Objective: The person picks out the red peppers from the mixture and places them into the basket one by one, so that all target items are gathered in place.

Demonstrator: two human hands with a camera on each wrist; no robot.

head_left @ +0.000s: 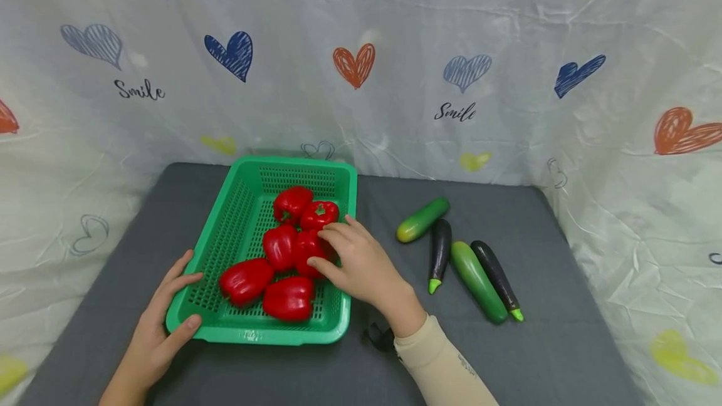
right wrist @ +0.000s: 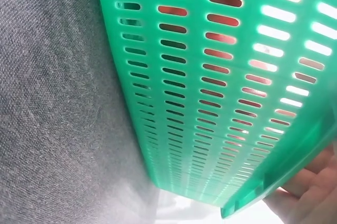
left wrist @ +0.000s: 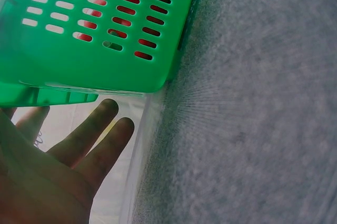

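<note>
A green plastic basket [head_left: 254,335] with slotted walls holds several red bell peppers [head_left: 246,281]. My left hand [head_left: 153,324] rests at its near left corner, fingers spread along the rim and thumb over the front edge; the left wrist view shows those fingers [left wrist: 87,142] straight beside the basket wall. Reaching over the right rim, my right hand [head_left: 361,262] has its thumb and fingers around one red bell pepper [head_left: 306,248], partly hidden by the hand. In the right wrist view, only bent fingers [right wrist: 310,187] show past the basket's rim.
Right of the basket, two green cucumber-shaped vegetables [head_left: 423,220] and two dark eggplants [head_left: 440,249] lie on the grey table [head_left: 541,368]. A small black object [head_left: 379,336] is under the right wrist. A white curtain [head_left: 395,5] with printed hearts hangs behind.
</note>
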